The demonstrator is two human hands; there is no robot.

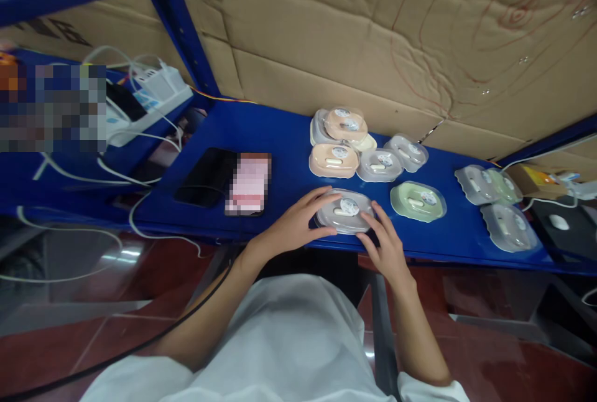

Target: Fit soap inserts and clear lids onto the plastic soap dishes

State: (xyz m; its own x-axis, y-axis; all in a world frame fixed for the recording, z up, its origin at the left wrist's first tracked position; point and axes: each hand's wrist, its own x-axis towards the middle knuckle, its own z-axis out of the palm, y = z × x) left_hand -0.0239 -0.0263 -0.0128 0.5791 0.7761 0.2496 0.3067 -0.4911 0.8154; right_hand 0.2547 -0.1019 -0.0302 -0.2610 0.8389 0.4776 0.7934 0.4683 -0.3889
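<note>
A grey plastic box with a clear lid, a round white label and a pale oblong piece lies near the front edge of the blue table. My left hand grips its left side, fingers on the far rim and thumb at the near side. On the opposite side, my right hand curves round the right end with fingertips on the lid. A green box of the same kind lies just right of my right hand. Behind my hands are a peach box and another grey box.
More boxes are stacked at the back, and several stand at the right. A phone and a black flat object lie at left. Cables run round a power strip. A cardboard sheet backs the blue table.
</note>
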